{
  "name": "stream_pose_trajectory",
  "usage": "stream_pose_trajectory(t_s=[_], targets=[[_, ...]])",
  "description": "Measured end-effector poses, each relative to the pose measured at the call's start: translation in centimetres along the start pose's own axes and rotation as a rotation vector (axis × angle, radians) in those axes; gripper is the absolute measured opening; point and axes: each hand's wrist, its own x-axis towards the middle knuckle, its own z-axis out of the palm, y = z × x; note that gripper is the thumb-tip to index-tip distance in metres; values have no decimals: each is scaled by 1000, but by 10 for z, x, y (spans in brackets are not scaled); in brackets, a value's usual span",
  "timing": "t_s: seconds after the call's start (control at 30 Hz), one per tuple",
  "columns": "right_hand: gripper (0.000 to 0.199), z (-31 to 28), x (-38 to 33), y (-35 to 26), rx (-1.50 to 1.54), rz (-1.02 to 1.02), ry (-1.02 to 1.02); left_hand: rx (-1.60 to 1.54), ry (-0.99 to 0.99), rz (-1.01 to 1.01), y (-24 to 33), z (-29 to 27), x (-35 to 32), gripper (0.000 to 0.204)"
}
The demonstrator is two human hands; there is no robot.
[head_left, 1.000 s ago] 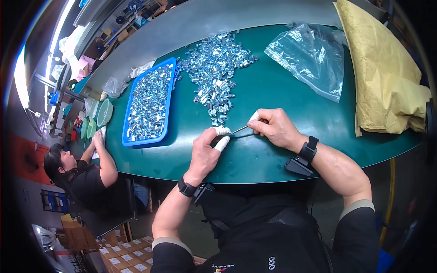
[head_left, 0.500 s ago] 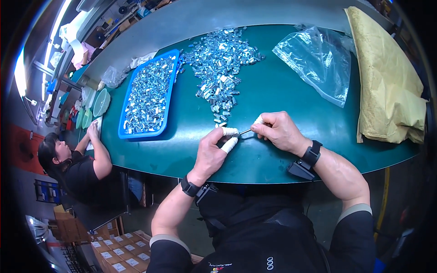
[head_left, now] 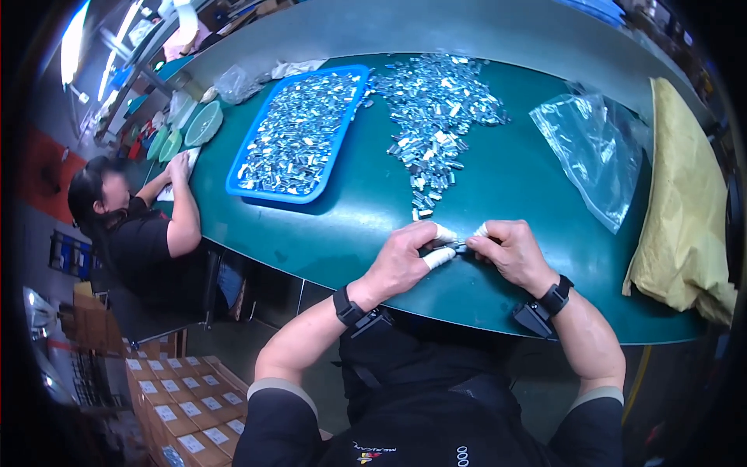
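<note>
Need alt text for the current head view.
A person's left hand and right hand, with white finger wraps, meet over a green table, pinching a small, mostly hidden metallic item. Beyond spreads a pile of small metal parts, with a blue tray of similar parts to its left and a clear plastic bag and yellow package to its right.

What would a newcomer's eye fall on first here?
The heap of shiny metal pieces on the green table, with a blue tray of similar ones to its left. Nearer, the left hand and right hand, fingers wrapped in white, pinch a small item. A yellow bag sits far right.
</note>
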Motion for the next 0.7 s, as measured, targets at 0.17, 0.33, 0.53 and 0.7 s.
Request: stream_pose_trajectory(t_s=[0.17,0.33,0.53,0.7], targets=[[19,4,-1,-1,123,34,24,-42,39,45,-3,2,-3,20],[21,1,-1,2,37,-68,39,-28,70,163,-10,6,1,19],[25,1,2,-6,-49,-54,7,75,109,271,-15,7,3,18],[33,5,-4,-11,-49,-36,6,75,128,291,-11,7,-8,17]])
